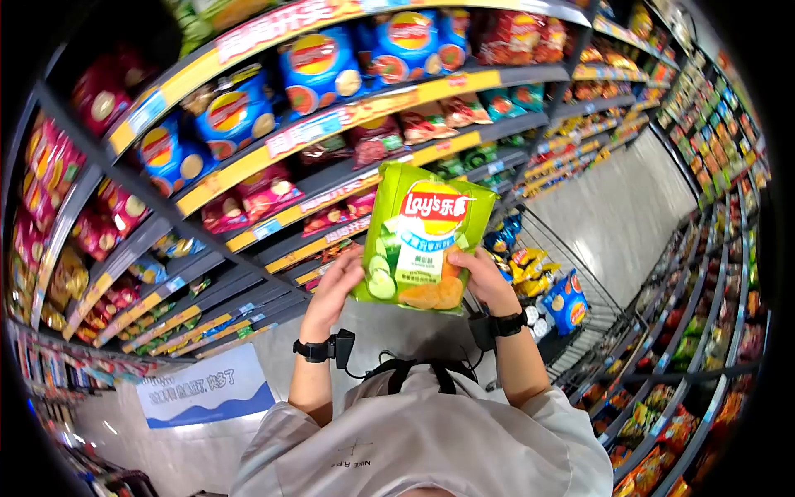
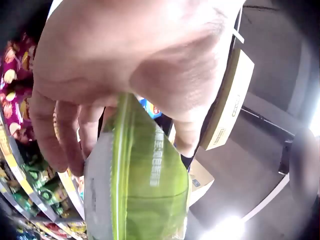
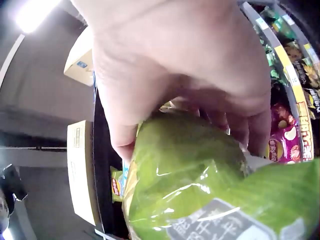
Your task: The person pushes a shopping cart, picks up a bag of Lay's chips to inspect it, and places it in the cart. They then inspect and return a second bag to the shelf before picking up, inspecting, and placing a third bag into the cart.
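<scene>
A green Lay's chip bag (image 1: 426, 240) is held up in front of the body in the head view, printed front facing the camera and slightly tilted. The left hand (image 1: 334, 288) grips its lower left edge. On the other side, the right hand (image 1: 487, 277) pinches it with the thumb on the front and the fingers behind. In the left wrist view, the bag's sealed edge (image 2: 120, 185) lies between the thumb and fingers of the left hand (image 2: 130, 60). Glossy green wrapping (image 3: 185, 170) fills the space under the right hand (image 3: 180, 65) in the right wrist view.
Shelves of chip bags rise ahead and to the left, with blue bags (image 1: 319, 70) on an upper shelf. A wire cart (image 1: 609, 327) at the right holds a blue bag (image 1: 567, 302) and yellow packs (image 1: 532, 269). More shelves line the far right. A poster (image 1: 203, 389) lies lower left.
</scene>
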Motion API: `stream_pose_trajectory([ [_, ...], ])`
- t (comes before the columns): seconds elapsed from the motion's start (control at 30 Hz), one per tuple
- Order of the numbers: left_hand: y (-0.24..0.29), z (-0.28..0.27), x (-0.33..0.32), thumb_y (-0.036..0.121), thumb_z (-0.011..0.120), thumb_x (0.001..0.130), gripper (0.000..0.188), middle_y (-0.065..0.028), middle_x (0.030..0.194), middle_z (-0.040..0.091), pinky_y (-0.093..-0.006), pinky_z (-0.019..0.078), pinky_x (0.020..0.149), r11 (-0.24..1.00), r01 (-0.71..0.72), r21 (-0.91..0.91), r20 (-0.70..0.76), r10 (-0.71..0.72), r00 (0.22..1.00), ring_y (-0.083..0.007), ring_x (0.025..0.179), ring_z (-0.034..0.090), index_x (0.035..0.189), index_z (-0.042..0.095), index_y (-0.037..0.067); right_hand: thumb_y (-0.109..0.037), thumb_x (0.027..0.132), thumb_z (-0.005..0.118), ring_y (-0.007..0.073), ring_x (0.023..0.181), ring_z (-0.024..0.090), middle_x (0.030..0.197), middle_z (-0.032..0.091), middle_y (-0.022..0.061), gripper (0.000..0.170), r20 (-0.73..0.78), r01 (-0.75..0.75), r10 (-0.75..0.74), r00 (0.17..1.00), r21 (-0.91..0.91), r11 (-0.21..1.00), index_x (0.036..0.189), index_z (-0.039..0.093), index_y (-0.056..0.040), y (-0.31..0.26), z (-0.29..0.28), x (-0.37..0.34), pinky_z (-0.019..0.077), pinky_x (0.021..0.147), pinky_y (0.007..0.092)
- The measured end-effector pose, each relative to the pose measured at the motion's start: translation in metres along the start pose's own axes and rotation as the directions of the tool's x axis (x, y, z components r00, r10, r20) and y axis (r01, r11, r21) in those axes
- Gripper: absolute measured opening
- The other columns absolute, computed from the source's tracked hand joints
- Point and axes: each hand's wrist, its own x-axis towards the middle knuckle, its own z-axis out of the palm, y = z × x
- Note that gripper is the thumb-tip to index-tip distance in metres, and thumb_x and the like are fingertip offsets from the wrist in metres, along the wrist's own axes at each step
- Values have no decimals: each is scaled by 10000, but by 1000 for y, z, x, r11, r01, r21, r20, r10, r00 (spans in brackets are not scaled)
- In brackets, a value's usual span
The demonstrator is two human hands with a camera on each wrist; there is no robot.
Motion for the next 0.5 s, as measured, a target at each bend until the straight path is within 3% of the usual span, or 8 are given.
stream_pose_trajectory([
  [0.1, 23, -14, -24, 152, 668, 918, 666, -88, 1359, 523, -291, 382, 1050, 1000, 13, 8, 84, -13, 996, -162, 1242, 486, 1470, 330, -6, -127, 869, 688, 163, 1100, 597, 1212, 639, 81, 452, 79, 21, -12, 997, -118, 993, 1275, 556, 18, 6, 36, 17, 457, 966, 315],
  [0.17, 22, -24, -35, 164, 733, 873, 768, -97, 1373, 514, -294, 407, 1028, 994, -34, 101, 42, 30, 999, -167, 1227, 496, 1484, 299, -6, -125, 859, 700, 155, 1086, 595, 1186, 650, 74, 463, 105, 24, 2, 994, -243, 970, 1277, 563, 18, 8, 64, 24, 453, 963, 309],
  [0.3, 30, -39, -52, 122, 702, 886, 619, -81, 1327, 557, -303, 421, 1013, 998, -65, 16, -151, 66, 986, -159, 1190, 527, 1418, 411, -4, -167, 889, 701, 152, 1168, 545, 1318, 572, 103, 587, 171, 50, -12, 985, -221, 974, 1392, 452, 5, 7, 100, 39, 430, 988, 303],
  [0.37, 37, -43, -54, 107, 697, 891, 582, -80, 1306, 572, -303, 437, 995, 992, -118, -44, -234, 105, 967, -159, 1168, 545, 1397, 433, -3, -124, 930, 647, 189, 1242, 501, 1402, 490, 119, 688, 285, 95, -38, 958, -187, 978, 1499, 280, -3, 15, 98, 51, 411, 1020, 319],
  [0.43, 42, -42, -54, 128, 717, 887, 542, -73, 1267, 598, -298, 455, 963, 973, -217, -79, -356, 176, 918, -138, 1122, 562, 1354, 478, -4, -103, 938, 629, 204, 1265, 489, 1433, 455, 125, 700, 334, 57, 19, 942, -216, 975, 1520, 249, -24, 4, 107, 47, 406, 1037, 334],
  [0.5, 40, -43, -48, 120, 711, 891, 514, -69, 1256, 604, -293, 458, 955, 972, -228, -56, -394, 189, 900, -134, 1113, 565, 1338, 489, -5, -94, 925, 648, 208, 1272, 485, 1438, 447, 118, 725, 346, 31, 48, 937, -219, 975, 1527, 246, -44, 4, 107, 54, 404, 1043, 340],
])
